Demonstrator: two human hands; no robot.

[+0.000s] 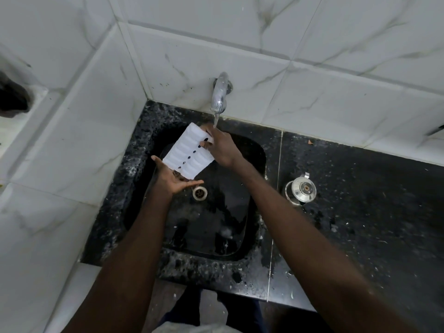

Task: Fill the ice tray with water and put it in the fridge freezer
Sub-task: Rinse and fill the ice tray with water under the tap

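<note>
A white ice tray (186,150) with two rows of cells hangs tilted over the black sink (254,150). My right hand (219,147) grips its far end, right under the chrome tap (219,96). A thin stream of water (215,120) runs from the tap onto that hand and the tray's top edge. My left hand (174,177) lies palm up under the tray's near end, with its fingers spread toward the drain (199,193).
A steel lidded pot (300,190) stands on the wet black counter (360,200) right of the sink. White marble-look tiles (240,56) form the back wall and the left wall. My legs show below the counter's front edge.
</note>
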